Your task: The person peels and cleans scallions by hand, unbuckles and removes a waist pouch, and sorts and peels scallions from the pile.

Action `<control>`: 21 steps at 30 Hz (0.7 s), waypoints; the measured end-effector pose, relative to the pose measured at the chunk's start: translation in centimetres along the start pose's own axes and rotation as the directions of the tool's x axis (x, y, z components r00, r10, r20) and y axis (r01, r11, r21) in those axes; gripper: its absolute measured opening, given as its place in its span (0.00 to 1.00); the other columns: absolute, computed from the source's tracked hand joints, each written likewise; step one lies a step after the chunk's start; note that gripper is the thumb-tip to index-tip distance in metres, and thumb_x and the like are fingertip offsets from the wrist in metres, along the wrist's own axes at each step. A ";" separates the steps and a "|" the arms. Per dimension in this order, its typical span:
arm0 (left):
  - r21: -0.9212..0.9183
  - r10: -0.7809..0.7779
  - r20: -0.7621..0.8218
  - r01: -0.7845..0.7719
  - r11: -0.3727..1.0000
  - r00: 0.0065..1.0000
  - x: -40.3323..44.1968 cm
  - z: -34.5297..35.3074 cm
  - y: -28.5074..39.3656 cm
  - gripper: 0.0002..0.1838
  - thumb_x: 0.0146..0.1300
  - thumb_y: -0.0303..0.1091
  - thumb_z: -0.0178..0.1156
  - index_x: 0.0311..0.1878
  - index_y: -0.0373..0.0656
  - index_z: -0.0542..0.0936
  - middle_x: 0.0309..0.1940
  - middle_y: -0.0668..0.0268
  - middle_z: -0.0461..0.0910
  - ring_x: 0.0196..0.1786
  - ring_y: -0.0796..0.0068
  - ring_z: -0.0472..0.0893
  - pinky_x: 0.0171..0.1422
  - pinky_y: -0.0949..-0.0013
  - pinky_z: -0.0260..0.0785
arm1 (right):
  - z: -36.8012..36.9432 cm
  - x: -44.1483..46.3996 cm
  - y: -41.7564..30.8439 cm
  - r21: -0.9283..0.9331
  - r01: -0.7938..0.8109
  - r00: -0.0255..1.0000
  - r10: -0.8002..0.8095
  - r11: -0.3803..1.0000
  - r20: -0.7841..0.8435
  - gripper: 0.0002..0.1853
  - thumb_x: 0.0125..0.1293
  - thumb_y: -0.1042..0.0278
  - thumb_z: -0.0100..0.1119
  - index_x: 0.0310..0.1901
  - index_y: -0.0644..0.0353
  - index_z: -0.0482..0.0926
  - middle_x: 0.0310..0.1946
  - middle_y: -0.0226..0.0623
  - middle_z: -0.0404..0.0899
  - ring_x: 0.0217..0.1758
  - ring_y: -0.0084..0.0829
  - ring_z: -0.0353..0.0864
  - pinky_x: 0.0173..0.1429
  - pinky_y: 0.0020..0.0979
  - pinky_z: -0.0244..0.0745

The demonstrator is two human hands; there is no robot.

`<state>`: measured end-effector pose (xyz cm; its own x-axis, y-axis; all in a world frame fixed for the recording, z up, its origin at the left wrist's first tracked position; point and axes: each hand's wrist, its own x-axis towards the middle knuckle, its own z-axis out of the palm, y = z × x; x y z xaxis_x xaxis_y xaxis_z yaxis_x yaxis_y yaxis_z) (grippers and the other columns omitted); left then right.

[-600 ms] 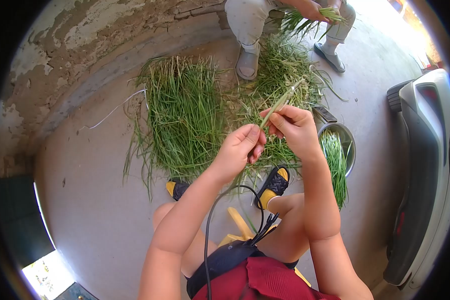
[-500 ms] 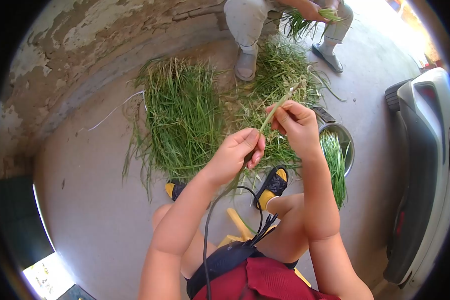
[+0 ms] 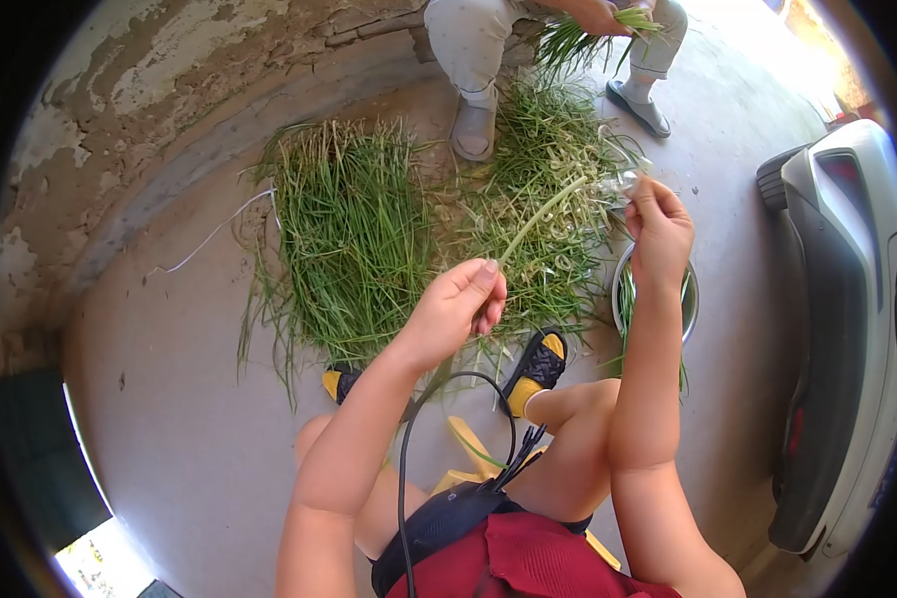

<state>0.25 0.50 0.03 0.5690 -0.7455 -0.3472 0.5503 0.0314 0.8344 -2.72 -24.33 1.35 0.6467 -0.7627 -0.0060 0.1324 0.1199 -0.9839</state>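
My left hand [image 3: 458,309] is closed around a green chive stalk [image 3: 543,214], whose pale end points up and to the right. Off that end, my right hand [image 3: 661,234] pinches a thin whitish skin [image 3: 628,183], apart from my left hand. Below the stalk lies a loose heap of chives and pale peelings [image 3: 553,269]. To its left is a thick pile of long green chives [image 3: 349,239] on the floor. A metal bowl [image 3: 695,304] with green leaves in it stands partly hidden behind my right forearm.
Across from me sits another person, whose hand [image 3: 596,16] holds a bunch of chives [image 3: 568,45]. A vehicle bumper [image 3: 827,329] stands at the right, a peeling wall [image 3: 149,80] at the upper left. White string [image 3: 204,242] lies on the floor; a black cable [image 3: 406,468] hangs by my lap.
My right hand has moved off the stalk, to the right and slightly up, drawing whitish skin away. My left hand keeps its hold. The view has shifted slightly.
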 end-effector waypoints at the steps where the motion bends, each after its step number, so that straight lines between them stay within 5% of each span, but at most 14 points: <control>1: 0.013 0.009 -0.014 -0.009 1.000 1.000 0.1 0.0 -0.1 0.17 0.73 0.44 0.43 0.32 0.44 0.71 0.22 0.73 0.69 0.25 0.85 0.67 0.31 0.79 0.63 | 0.2 -0.2 0.0 -0.133 0.023 0.999 -0.019 0.991 0.030 0.11 0.62 0.71 0.62 0.42 0.68 0.79 0.30 0.33 0.79 0.27 0.17 0.74 0.25 0.17 0.63; 3: 0.020 0.016 -0.030 -0.016 1.000 0.999 0.4 -0.1 -0.1 0.17 0.73 0.44 0.43 0.32 0.44 0.71 0.22 0.73 0.70 0.25 0.84 0.68 0.31 0.79 0.63 | 0.9 -1.0 0.0 -0.387 0.078 0.994 -0.043 0.919 0.098 0.12 0.62 0.72 0.61 0.46 0.67 0.78 0.36 0.34 0.80 0.33 0.17 0.76 0.26 0.15 0.64; 4: 0.013 0.014 -0.034 -0.013 1.000 0.999 0.5 -0.1 -0.1 0.17 0.73 0.44 0.43 0.32 0.44 0.71 0.22 0.73 0.70 0.25 0.84 0.68 0.32 0.79 0.63 | 0.9 -0.9 0.8 -0.435 0.227 0.968 -0.151 0.871 0.201 0.16 0.62 0.72 0.59 0.51 0.65 0.76 0.40 0.35 0.80 0.37 0.18 0.78 0.28 0.16 0.66; 7: 0.040 0.006 -0.039 -0.004 0.999 0.999 0.6 -0.4 -0.2 0.17 0.73 0.44 0.43 0.32 0.44 0.71 0.22 0.72 0.70 0.26 0.84 0.68 0.32 0.79 0.63 | 3.2 -3.0 -0.4 -0.091 0.099 0.953 -0.068 0.991 0.296 0.21 0.62 0.73 0.59 0.56 0.67 0.71 0.42 0.38 0.81 0.39 0.21 0.79 0.39 0.21 0.75; 10: 0.069 -0.015 -0.003 0.016 0.997 1.000 0.6 -0.5 -0.6 0.16 0.73 0.43 0.43 0.32 0.44 0.71 0.23 0.72 0.70 0.26 0.83 0.69 0.32 0.78 0.63 | 4.7 -4.7 -1.3 0.009 0.001 0.864 -0.005 1.000 0.503 0.21 0.66 0.70 0.56 0.58 0.66 0.68 0.37 0.36 0.82 0.33 0.17 0.77 0.34 0.19 0.71; 13: 0.060 -0.037 0.023 0.036 0.998 0.999 0.4 -0.5 -0.5 0.16 0.73 0.42 0.43 0.32 0.43 0.71 0.23 0.71 0.70 0.26 0.82 0.69 0.32 0.78 0.64 | 4.3 -3.8 -0.3 -0.170 -0.105 0.855 0.176 0.980 0.488 0.17 0.69 0.67 0.52 0.56 0.65 0.71 0.31 0.32 0.80 0.25 0.14 0.70 0.27 0.14 0.62; 14: 0.052 -0.040 0.028 0.039 0.998 0.999 0.3 -0.5 -0.2 0.16 0.73 0.42 0.43 0.32 0.43 0.70 0.23 0.71 0.70 0.26 0.82 0.69 0.32 0.78 0.64 | 4.4 -3.6 -0.2 -0.159 -0.083 0.874 0.148 0.984 0.463 0.14 0.70 0.66 0.51 0.52 0.64 0.74 0.25 0.27 0.77 0.23 0.12 0.67 0.26 0.14 0.60; 18: -0.003 -0.043 0.038 0.043 0.999 0.998 0.0 -0.5 0.8 0.16 0.73 0.41 0.43 0.30 0.43 0.69 0.22 0.70 0.69 0.26 0.81 0.68 0.32 0.78 0.63 | 4.1 -3.2 0.8 -0.364 0.315 0.942 -0.244 0.876 0.229 0.10 0.69 0.64 0.54 0.43 0.62 0.78 0.23 0.23 0.73 0.21 0.10 0.63 0.25 0.15 0.56; 21: -0.025 -0.050 0.012 0.050 0.998 0.999 -0.4 -1.1 1.0 0.16 0.73 0.40 0.43 0.29 0.43 0.69 0.22 0.70 0.69 0.25 0.81 0.67 0.31 0.78 0.63 | 2.2 -1.1 -0.4 -0.184 0.189 0.982 -0.182 0.965 0.056 0.10 0.69 0.65 0.54 0.45 0.61 0.78 0.22 0.22 0.72 0.22 0.10 0.62 0.25 0.15 0.56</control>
<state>1.19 1.57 0.56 0.5334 -0.7543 -0.3828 0.5929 0.0106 0.8052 -1.87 -22.15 2.12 0.6527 -0.7351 0.1831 0.1117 -0.1457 -0.9830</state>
